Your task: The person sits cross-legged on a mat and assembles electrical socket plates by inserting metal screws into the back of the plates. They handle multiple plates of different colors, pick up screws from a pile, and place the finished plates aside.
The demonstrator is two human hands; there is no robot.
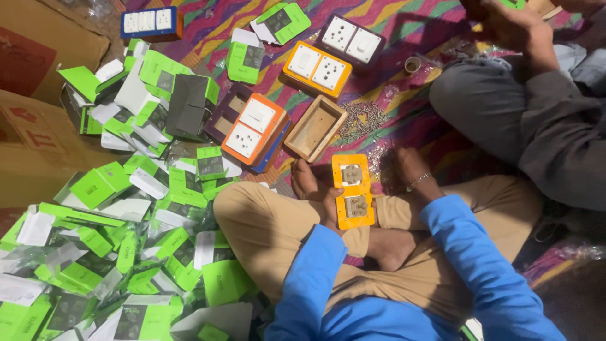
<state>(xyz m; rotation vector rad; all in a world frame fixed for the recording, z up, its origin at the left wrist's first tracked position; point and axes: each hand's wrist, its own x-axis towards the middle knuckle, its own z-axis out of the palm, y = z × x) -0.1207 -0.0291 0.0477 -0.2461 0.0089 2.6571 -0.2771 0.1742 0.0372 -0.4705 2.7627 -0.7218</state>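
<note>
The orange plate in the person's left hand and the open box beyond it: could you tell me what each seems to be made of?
Orange plate: looks like moulded plastic, smooth and evenly coloured, with cut-out openings. Open box: seemingly wood or board, matt tan walls with thick edges; grain is too small to confirm.

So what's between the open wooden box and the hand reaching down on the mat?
A heap of small metal screws lies between the wooden box and the right hand, on the striped mat, seen from the head camera.
</note>
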